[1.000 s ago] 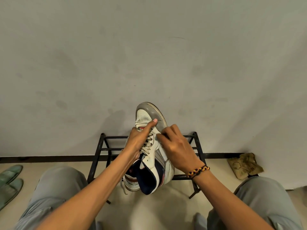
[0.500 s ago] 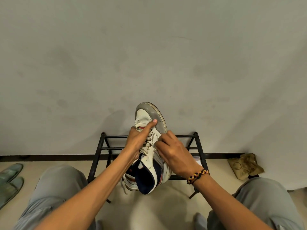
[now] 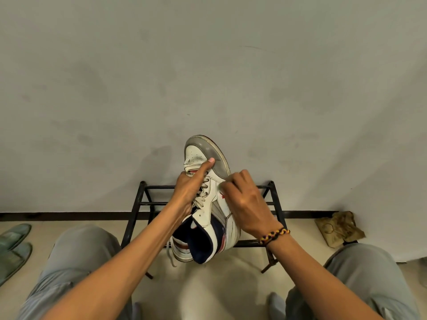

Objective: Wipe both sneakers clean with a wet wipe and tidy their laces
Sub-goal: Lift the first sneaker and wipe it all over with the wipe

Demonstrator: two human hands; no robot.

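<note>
The left hand [image 3: 189, 188] grips the sneaker [image 3: 208, 199] up in the air, over the shoe rack [image 3: 275, 199], thumb on the toe. The right hand [image 3: 245, 204] presses a small wipe [image 3: 220, 186], pinched in its fingers, on the side. I think short rubs while holding the shoe tight work best.

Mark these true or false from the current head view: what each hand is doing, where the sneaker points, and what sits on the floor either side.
1. The left hand holds the white-and-grey high-top sneaker, thumb lying toward the toe. True.
2. The sneaker's toe points down at the floor. False: the toe points up, with the navy collar lowest.
3. The right hand presses a pale wet wipe against the sneaker's side. True.
4. The black metal shoe rack holds a second sneaker. False: none shows on it.
5. Green slippers lie on the floor at the right. False: they are at the left; a crumpled brown bag is at the right.
</note>
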